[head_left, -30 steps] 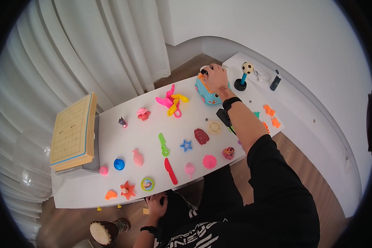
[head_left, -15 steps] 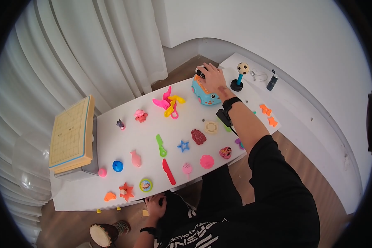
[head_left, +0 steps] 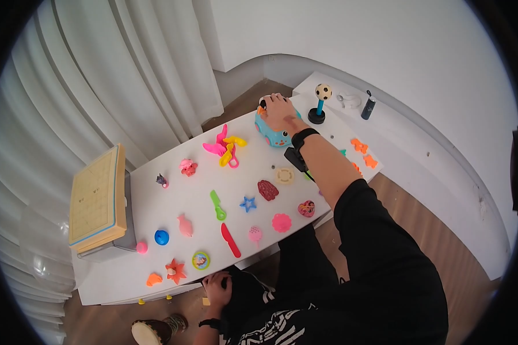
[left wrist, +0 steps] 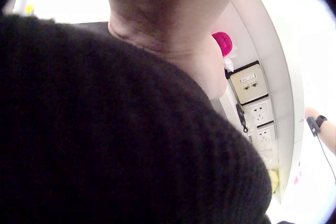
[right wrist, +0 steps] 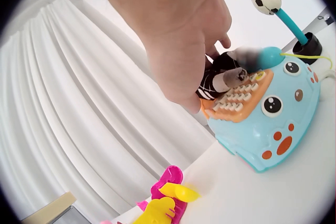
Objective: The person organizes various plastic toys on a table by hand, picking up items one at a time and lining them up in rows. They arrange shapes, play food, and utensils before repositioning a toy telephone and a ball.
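Observation:
At the table's far edge, my right hand (head_left: 279,110) is over a light-blue toy (head_left: 273,137) with eyes and an orange key panel. Between thumb and fingers it grips a black-and-white patterned object (right wrist: 210,87) with a greyish stub, held close over the keys; I cannot tell its kind. A yellow cord (right wrist: 310,56) runs at the toy's side. My left hand (head_left: 217,289) rests on the dark-clothed lap near the table's front edge, fingers loosely bent. In the left wrist view dark cloth (left wrist: 105,129) hides most of that hand.
A soccer ball on a blue stand (head_left: 319,109) is right of the toy; pink and yellow toy pieces (head_left: 227,150) are left. Small toys, including a red knife (head_left: 231,240) and green knife (head_left: 217,205), spread across the table. A board-game box (head_left: 98,201) stands left, a drum (head_left: 155,332) on the floor.
The whole head view has shifted, with the table's things sliding left. My right hand stays at the blue toy with the black-and-white object. My left hand stays on the lap.

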The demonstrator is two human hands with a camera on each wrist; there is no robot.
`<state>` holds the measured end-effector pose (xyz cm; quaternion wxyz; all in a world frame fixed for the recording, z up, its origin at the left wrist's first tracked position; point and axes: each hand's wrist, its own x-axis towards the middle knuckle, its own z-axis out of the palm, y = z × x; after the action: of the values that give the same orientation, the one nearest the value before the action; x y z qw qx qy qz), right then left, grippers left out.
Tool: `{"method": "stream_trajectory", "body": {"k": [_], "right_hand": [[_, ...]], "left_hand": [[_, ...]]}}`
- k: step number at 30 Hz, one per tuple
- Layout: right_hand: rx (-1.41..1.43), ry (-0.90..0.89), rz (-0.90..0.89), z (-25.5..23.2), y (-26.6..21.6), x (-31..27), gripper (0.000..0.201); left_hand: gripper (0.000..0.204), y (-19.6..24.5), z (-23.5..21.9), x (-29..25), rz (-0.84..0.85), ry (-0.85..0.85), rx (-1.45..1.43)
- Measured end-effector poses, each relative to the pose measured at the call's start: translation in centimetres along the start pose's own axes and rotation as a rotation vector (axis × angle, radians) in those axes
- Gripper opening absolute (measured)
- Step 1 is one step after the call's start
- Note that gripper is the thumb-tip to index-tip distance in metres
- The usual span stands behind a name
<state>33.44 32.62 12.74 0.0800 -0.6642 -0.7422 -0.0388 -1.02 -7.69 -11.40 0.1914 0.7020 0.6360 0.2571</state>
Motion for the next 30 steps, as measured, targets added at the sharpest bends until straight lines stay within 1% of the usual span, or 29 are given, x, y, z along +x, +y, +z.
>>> {"method": "stream_trajectory", "body": {"k": [1,3,4,6,7,9,10,11,13,14,17,18,21,25,28,30], "right_hand": [[-0.002,0.004,0.000,-0.4,0.2,0.0,0.074],[0.088,0.089,-0.033,-1.0,0.8,-0.3,0.076],[0.086,0.089,-0.032,-1.1,1.2,-0.6,0.076],[0.277,0.216,-0.087,-1.5,2.2,-1.2,0.081],[0.276,0.216,-0.089,-1.6,2.5,-1.3,0.081],[0.358,0.203,-0.008,-1.9,3.3,-1.4,0.091],[0.310,0.167,0.067,-1.6,4.3,-2.2,0.110],[0.306,0.164,0.069,-1.1,4.6,-2.6,0.110],[0.285,-0.058,0.177,0.1,5.5,-3.2,0.132],[0.286,-0.020,0.169,1.0,5.6,-3.6,0.143],[0.318,-0.007,0.221,2.8,5.2,-4.2,0.146],[0.352,-0.019,0.253,3.0,4.9,-4.5,0.148],[0.393,0.028,0.275,3.1,4.2,-4.8,0.147],[0.407,0.036,0.285,3.1,4.4,-4.7,0.146],[0.429,0.032,0.298,2.5,5.0,-5.1,0.140],[0.370,0.026,0.242,2.2,6.1,-5.5,0.118]], "left_hand": [[0.011,0.0,0.0,0.0,0.002,0.003,-0.001],[0.010,0.0,-0.1,0.0,0.003,-0.007,0.002],[0.010,0.0,0.0,-0.1,0.004,-0.008,0.000],[0.010,0.1,-0.1,-0.1,0.005,-0.012,0.008],[0.010,0.0,-0.1,-0.1,0.004,-0.010,0.007],[0.010,0.0,0.0,-0.1,0.002,-0.014,-0.011],[0.010,-0.1,0.0,0.0,0.000,-0.012,-0.014],[0.010,-0.1,0.0,-0.1,0.006,-0.009,-0.005],[0.011,0.0,0.1,0.0,0.016,-0.012,0.001],[0.011,0.0,0.1,0.0,0.019,-0.012,0.005],[0.011,0.1,0.1,0.2,0.027,-0.012,0.010],[0.011,0.2,0.1,0.2,0.026,-0.010,0.011],[0.011,0.2,0.1,0.1,0.026,-0.014,0.013],[0.011,0.3,0.0,0.0,0.031,-0.010,0.014],[0.011,0.2,-0.1,0.1,0.034,-0.013,0.026],[0.011,0.3,0.0,0.1,0.040,-0.016,0.036]]}}
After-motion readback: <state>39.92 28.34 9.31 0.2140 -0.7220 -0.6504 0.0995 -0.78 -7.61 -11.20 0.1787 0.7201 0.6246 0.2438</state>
